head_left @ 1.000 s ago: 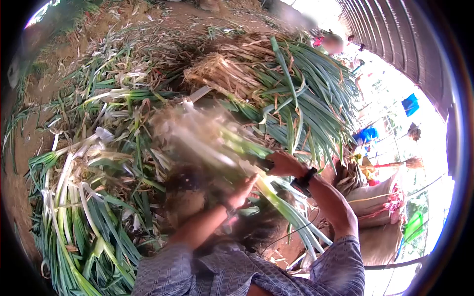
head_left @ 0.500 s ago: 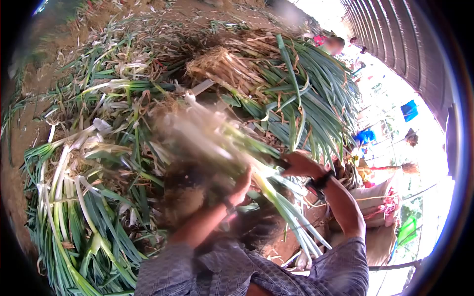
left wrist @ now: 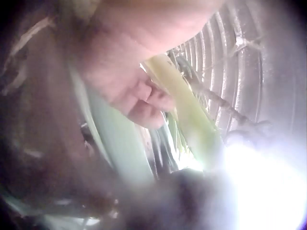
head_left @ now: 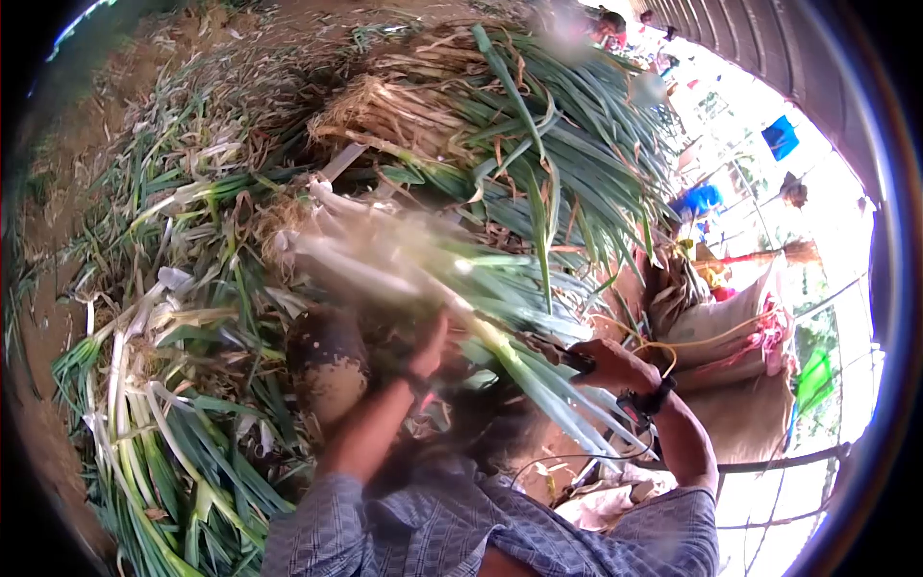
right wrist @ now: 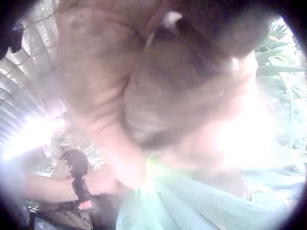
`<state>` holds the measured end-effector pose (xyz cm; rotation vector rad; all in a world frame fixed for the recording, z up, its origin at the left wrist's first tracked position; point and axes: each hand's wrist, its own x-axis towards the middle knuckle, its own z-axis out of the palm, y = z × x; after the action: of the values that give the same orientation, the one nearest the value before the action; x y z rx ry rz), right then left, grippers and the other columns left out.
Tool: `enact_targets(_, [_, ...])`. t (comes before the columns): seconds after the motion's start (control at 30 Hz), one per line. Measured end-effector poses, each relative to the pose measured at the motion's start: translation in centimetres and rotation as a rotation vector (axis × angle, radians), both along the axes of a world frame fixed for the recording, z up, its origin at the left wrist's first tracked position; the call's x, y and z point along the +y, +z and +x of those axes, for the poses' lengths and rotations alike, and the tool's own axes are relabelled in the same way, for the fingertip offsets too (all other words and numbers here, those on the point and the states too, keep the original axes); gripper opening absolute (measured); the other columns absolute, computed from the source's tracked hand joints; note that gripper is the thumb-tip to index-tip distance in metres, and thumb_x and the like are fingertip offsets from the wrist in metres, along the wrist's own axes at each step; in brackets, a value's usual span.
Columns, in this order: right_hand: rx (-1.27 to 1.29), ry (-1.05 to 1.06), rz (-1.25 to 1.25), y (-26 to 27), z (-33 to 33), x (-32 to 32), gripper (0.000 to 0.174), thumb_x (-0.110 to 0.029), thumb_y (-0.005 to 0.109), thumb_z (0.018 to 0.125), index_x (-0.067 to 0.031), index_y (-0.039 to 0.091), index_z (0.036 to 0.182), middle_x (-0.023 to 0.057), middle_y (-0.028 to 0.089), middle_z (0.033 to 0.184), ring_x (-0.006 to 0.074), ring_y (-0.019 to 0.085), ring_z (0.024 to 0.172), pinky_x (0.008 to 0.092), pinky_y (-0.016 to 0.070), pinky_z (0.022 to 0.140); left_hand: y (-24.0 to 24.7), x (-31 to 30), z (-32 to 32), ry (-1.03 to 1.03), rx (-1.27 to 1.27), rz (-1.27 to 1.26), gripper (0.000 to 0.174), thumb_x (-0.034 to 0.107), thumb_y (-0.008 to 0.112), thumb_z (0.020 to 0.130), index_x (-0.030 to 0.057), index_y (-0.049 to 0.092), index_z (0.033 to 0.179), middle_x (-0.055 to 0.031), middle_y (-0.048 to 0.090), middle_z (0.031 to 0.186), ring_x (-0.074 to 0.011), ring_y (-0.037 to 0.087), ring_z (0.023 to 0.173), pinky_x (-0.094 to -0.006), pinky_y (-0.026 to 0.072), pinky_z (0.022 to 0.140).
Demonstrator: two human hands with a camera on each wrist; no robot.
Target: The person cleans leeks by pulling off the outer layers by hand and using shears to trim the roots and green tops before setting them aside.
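Observation:
My left hand (head_left: pixel 430 344) grips a bunch of long green onions (head_left: pixel 495 337) below their white ends; part of the bunch is blurred. In the left wrist view, the left hand's fingers (left wrist: pixel 146 105) curl beside a pale green stalk (left wrist: pixel 189 112). The right hand (head_left: pixel 615 367), with a dark band at the wrist, holds a dark-handled tool (head_left: pixel 556 352) against the green leaves. Its kind cannot be made out. Close up, the right thumb (right wrist: pixel 125 165) lies over the leaves (right wrist: pixel 177 206) in the right wrist view.
A big pile of green onions (head_left: pixel 586 163) lies ahead, roots to the left. Another bunch (head_left: pixel 144 452) sits at the lower left, among loose trimmings (head_left: pixel 192 144) on the soil. Stuffed sacks (head_left: pixel 726 337) stand at the right, under a ribbed roof (head_left: pixel 769 58).
The right hand has moved right and down along the leaves, away from the left hand, and more of its tool shows. The left hand still grips the onions. The head view has shifted.

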<state>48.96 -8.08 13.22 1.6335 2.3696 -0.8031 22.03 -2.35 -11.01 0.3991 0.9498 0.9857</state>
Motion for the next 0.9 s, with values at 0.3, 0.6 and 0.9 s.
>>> enact_targets(0.3, [-0.023, -0.030, 0.014, 1.0, 3.3, -4.2, 0.033, -0.021, 0.073, 0.074, -0.0057, 0.067, 0.103, 0.0189, 0.067, 0.086, 0.0387, 0.065, 0.081, 0.0458, 0.0498, 0.072, -3.2, 1.4, -1.1, 0.369, 0.700, 0.454, 0.013, 0.018, 0.060, 0.089, 0.0056, 0.060, 0.087, -0.0046, 0.060, 0.070, -0.0151, 0.059, 0.053, -0.0305, 0.0470, 0.043])
enact_targets(0.6, [0.121, -0.062, -0.033, -2.2, 4.4, -3.6, 0.040, -0.021, 0.074, 0.073, -0.0058, 0.068, 0.109, 0.0176, 0.069, 0.085, 0.0352, 0.067, 0.078, 0.0434, 0.0522, 0.071, 2.1, 2.7, -2.5, 0.160, -0.071, 0.062, 0.036, 0.046, 0.062, 0.095, 0.0117, 0.062, 0.104, -0.0009, 0.066, 0.080, -0.0144, 0.062, 0.059, -0.0317, 0.0485, 0.045])
enact_targets(0.9, [0.274, 0.051, 0.188, -4.1, 1.8, 1.4, 0.036, -0.021, 0.069, 0.078, -0.0117, 0.069, 0.112, 0.0190, 0.069, 0.082, 0.0368, 0.067, 0.074, 0.0466, 0.0529, 0.067, 2.1, 3.7, -1.8, 0.242, -0.134, 0.182, 0.042, 0.045, 0.055, 0.099, 0.0113, 0.055, 0.124, -0.0038, 0.067, 0.102, -0.0191, 0.069, 0.089, -0.0360, 0.0589, 0.065])
